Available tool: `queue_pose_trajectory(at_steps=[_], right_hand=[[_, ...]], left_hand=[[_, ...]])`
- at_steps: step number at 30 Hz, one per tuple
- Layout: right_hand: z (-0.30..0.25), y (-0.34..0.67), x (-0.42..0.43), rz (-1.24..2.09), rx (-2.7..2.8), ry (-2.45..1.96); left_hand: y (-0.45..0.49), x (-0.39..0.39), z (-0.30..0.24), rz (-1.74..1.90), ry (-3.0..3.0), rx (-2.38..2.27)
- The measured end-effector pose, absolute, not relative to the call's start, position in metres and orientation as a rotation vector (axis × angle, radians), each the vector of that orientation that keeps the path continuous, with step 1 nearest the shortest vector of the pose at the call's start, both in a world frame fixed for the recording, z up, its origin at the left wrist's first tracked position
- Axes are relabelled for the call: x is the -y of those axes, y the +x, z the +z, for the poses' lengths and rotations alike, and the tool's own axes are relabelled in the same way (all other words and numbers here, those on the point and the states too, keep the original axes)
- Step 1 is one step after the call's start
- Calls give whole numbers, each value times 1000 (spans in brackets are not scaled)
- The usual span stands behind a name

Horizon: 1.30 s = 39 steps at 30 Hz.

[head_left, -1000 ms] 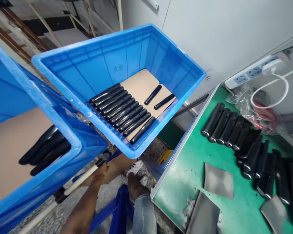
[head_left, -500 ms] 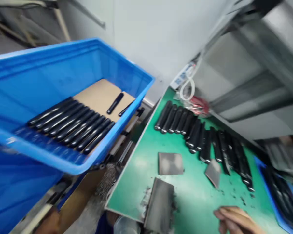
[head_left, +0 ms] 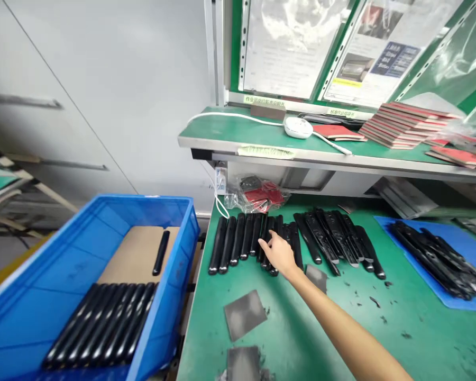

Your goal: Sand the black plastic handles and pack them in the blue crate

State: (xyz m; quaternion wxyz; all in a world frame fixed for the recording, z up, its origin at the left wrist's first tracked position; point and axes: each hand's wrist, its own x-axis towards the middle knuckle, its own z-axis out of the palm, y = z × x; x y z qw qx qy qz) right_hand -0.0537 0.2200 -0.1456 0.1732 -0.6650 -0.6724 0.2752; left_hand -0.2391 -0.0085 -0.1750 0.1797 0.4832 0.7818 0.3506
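Note:
My right hand [head_left: 278,253] reaches over a row of glossy black plastic bars [head_left: 238,241] on the green table. Its thumb and index finger are apart, with the tips at or just above the bars in the middle of the row; whether they touch is hard to tell. More flat black pieces [head_left: 333,235] lie fanned out to the right of the hand. Grey abrasive-looking pads [head_left: 245,315] rest on the table nearer me, one partly behind my forearm. My left hand is out of view.
At left, a blue crate [head_left: 170,312] has a cardboard sheet [head_left: 130,246], one separate bar and a row of several bars inside. A blue sheet [head_left: 440,296] at right bears a black pile. The shelf [head_left: 230,135] overhangs the table's back, above a plastic bag [head_left: 257,194].
The view has swung right and up, bringing the shelf into sight. My right hand has moved from the near side of the table forward to the black bars.

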Motion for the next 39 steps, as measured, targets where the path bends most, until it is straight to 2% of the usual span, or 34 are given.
queue_pose_trajectory(at_steps=[3,7,10,13,18,23,26,29,31,34,36,39], right_hand=[[-151,-87,-244,830,1794,-2033],[-148,-97,-252,950,1586,-2108],[-139,-83,-246,1062,1361,-2032],[-129,-64,-221,1262,1137,-1826],[-109,-51,-149,1704,872,-1413],[-89,-29,-79,2033,825,-1214],[-92,12,-38,1905,1332,-1389],[-111,51,-5,1725,2072,-1456],[-129,64,7,1554,2478,-1295],[-151,64,8,1006,2888,-1008],[-158,59,6,679,2991,-860],[-160,54,5,537,2974,-798]], left_hand=[[-261,-21,-153,984,1341,-2320],[-283,-132,-147,738,1420,-2302],[-291,-206,-156,559,1351,-2327],[-300,-235,-161,463,1288,-2320],[-320,-187,-145,563,1424,-2250],[-312,-23,-139,608,1854,-2041],[-290,74,-151,233,2351,-1781],[-270,121,-165,-53,2617,-1635],[-258,125,-169,-183,2636,-1709],[-241,117,-164,-294,2635,-1627],[-230,112,-160,-327,2638,-1596],[-223,108,-156,-365,2600,-1717]])
